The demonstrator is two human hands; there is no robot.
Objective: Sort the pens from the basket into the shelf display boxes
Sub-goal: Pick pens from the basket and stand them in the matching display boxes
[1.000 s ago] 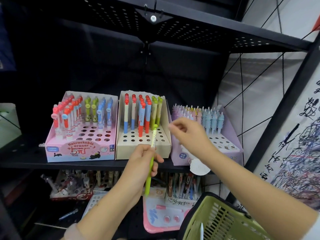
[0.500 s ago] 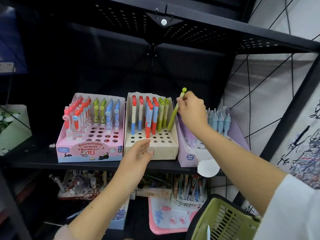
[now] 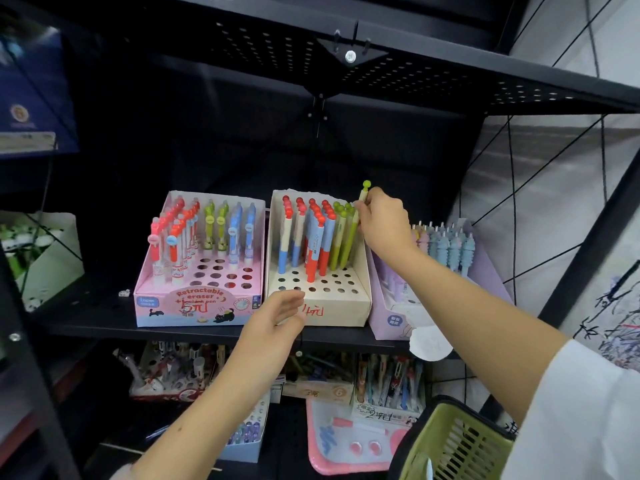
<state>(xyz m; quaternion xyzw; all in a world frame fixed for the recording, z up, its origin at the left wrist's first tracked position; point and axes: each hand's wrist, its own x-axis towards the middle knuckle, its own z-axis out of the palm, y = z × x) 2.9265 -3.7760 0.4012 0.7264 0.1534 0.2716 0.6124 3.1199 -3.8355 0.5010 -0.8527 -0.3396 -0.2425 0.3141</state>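
Observation:
My right hand (image 3: pixel 382 221) pinches a green pen (image 3: pixel 354 230) near its top, the pen standing tilted at the back right of the beige display box (image 3: pixel 346 306), beside other green pens. That box also holds red and blue pens in its holes. My left hand (image 3: pixel 277 320) hovers with relaxed fingers in front of the beige box's front wall, holding nothing. A pink display box (image 3: pixel 194 308) sits to the left, a lilac display box (image 3: pixel 388 317) to the right. The green basket (image 3: pixel 453 445) hangs at the lower right, under my right arm.
The boxes stand on a black metal shelf (image 3: pixel 86 317) with a perforated shelf (image 3: pixel 415 77) overhead. Below are more pen boxes and a pink tray (image 3: pixel 332 452). A white-green box (image 3: pixel 48 258) sits at the far left. A black upright post (image 3: pixel 588 254) rises on the right.
The green pen went from my left hand to my right hand, then was carried up to the beige box's back right. My left hand let go and drifted down in front of the box.

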